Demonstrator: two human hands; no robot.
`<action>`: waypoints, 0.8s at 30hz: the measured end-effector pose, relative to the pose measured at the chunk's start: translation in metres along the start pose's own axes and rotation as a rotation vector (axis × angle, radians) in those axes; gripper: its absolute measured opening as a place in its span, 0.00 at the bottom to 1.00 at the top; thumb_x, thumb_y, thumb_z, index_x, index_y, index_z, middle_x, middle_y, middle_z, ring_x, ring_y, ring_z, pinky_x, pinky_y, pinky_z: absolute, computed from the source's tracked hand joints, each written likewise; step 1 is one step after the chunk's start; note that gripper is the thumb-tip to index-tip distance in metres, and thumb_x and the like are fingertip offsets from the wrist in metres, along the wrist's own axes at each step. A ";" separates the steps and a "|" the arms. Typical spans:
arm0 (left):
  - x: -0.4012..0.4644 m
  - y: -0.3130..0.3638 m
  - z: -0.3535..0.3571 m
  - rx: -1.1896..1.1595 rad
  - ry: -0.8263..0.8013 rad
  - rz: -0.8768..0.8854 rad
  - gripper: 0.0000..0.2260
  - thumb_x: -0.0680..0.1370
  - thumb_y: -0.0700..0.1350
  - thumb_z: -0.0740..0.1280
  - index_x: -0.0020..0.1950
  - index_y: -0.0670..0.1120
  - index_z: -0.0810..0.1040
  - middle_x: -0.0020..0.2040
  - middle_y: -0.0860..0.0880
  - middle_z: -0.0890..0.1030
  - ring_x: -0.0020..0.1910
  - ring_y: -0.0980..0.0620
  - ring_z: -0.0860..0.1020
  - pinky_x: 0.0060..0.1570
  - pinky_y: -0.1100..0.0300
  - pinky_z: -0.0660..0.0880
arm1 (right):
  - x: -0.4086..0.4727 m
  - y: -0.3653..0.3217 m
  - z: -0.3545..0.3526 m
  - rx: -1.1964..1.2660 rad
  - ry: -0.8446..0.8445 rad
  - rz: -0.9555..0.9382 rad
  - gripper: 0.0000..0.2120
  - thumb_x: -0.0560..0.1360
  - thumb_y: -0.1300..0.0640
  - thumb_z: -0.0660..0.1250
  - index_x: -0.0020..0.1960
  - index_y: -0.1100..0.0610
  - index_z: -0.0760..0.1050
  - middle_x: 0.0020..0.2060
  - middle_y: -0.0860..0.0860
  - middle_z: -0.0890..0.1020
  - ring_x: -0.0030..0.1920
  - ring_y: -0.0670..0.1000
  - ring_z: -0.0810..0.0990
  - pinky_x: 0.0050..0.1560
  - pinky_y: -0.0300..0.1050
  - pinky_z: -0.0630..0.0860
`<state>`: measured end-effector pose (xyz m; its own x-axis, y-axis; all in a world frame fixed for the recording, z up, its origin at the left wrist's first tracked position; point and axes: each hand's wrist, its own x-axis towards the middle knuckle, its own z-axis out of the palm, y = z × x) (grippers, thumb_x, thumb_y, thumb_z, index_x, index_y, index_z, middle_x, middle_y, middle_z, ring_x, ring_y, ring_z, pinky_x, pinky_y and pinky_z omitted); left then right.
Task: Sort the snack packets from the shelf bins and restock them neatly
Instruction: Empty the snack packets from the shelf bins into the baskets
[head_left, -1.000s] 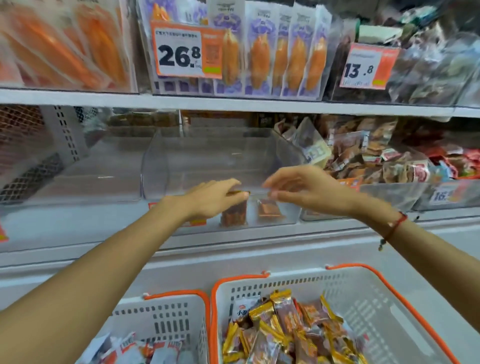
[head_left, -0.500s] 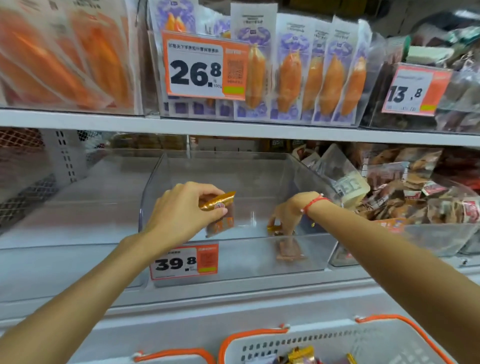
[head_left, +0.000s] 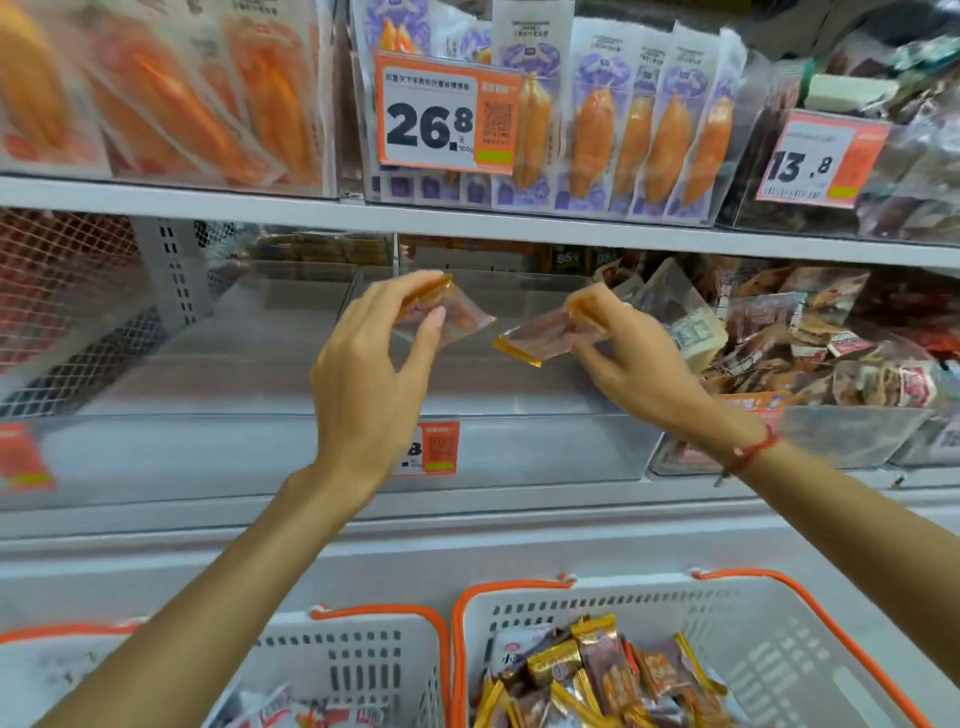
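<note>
Clear bin now emptied: left hand and right hand, fingers pinching one packet each, lifted out; basket next, likely.

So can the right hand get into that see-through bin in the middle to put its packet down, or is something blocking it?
Probably yes. The right hand pinches its packet just above the clear bin, whose top is open. The left hand, with its own packet, is off to the side, apart from it.
</note>
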<state>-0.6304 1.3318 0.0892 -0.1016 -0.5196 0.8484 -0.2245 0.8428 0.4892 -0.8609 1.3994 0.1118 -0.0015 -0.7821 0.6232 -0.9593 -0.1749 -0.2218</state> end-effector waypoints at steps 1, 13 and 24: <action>-0.010 0.011 -0.006 -0.031 0.038 0.008 0.11 0.81 0.45 0.64 0.63 0.53 0.75 0.57 0.58 0.77 0.56 0.57 0.76 0.54 0.66 0.72 | -0.019 -0.011 -0.013 0.058 0.058 -0.010 0.10 0.76 0.61 0.64 0.57 0.58 0.71 0.49 0.47 0.78 0.49 0.51 0.78 0.46 0.48 0.74; -0.182 0.056 0.018 0.033 -0.525 -0.334 0.16 0.82 0.49 0.61 0.70 0.55 0.70 0.64 0.56 0.76 0.61 0.55 0.74 0.56 0.60 0.73 | -0.205 0.004 -0.014 0.013 -0.585 0.367 0.11 0.76 0.58 0.67 0.58 0.49 0.77 0.50 0.49 0.83 0.51 0.56 0.81 0.51 0.48 0.76; -0.232 -0.061 -0.085 0.548 -0.614 -0.445 0.16 0.71 0.37 0.73 0.59 0.44 0.80 0.62 0.46 0.79 0.62 0.43 0.76 0.63 0.48 0.71 | -0.155 -0.074 0.094 0.050 -0.924 0.103 0.12 0.78 0.57 0.63 0.61 0.52 0.78 0.54 0.50 0.82 0.52 0.51 0.80 0.53 0.45 0.75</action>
<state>-0.5110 1.4130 -0.1204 -0.3558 -0.8935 0.2739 -0.7753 0.4458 0.4474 -0.7628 1.4774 -0.0383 0.1597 -0.9572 -0.2413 -0.9537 -0.0866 -0.2880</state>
